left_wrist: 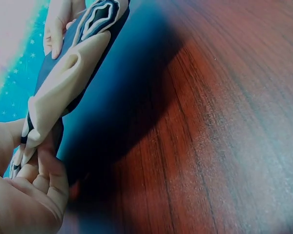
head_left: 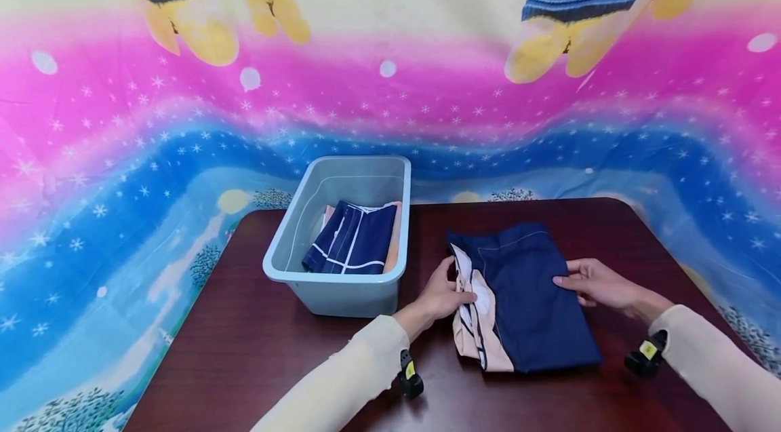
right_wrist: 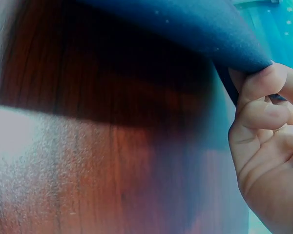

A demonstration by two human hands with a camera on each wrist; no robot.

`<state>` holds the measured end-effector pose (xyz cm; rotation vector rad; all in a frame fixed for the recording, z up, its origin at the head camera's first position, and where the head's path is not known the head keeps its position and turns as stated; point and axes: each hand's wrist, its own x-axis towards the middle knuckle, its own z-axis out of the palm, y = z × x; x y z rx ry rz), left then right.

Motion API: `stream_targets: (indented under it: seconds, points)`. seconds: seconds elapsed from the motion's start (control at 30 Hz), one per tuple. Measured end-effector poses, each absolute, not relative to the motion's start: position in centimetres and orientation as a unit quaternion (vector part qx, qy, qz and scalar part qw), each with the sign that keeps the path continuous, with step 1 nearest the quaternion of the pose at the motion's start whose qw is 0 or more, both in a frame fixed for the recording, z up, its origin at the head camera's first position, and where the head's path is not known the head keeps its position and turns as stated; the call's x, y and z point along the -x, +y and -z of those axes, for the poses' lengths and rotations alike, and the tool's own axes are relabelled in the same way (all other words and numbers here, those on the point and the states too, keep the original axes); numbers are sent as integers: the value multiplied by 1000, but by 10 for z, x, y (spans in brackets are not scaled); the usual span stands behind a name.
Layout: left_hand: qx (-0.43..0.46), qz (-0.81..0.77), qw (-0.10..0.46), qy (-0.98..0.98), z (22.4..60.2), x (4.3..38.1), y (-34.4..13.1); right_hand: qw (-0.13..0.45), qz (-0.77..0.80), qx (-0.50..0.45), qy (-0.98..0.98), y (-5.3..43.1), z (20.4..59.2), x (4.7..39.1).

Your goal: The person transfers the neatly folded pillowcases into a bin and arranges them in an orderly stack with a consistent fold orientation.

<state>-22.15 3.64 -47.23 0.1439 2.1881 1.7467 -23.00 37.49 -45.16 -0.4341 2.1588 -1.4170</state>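
A folded navy cloth (head_left: 531, 296) with a peach, white and black patterned part along its left side is held above the table, right of the bin. My left hand (head_left: 441, 293) pinches its left edge, thumb on top; in the left wrist view the fingers (left_wrist: 51, 178) curl under the layered cream and navy folds. On the opposite side my right hand (head_left: 601, 285) pinches the right edge between thumb and fingers. The right wrist view shows this hand (right_wrist: 268, 122) gripping a navy corner, with a dark shadow on the wood below.
A grey-blue plastic bin (head_left: 335, 277) stands at the left of the dark wooden table (head_left: 244, 350). Inside it lies a folded navy cloth with white lines (head_left: 360, 235), with peach fabric beside it. A printed curtain (head_left: 378, 100) hangs behind the table and along its sides.
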Motion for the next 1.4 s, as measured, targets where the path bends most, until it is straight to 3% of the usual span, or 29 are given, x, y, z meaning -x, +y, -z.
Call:
stream_targets:
  seconds: [1.4]
  points:
    - [-107, -600, 158, 777, 398, 198, 4, 185, 510, 198, 816, 351, 373, 207]
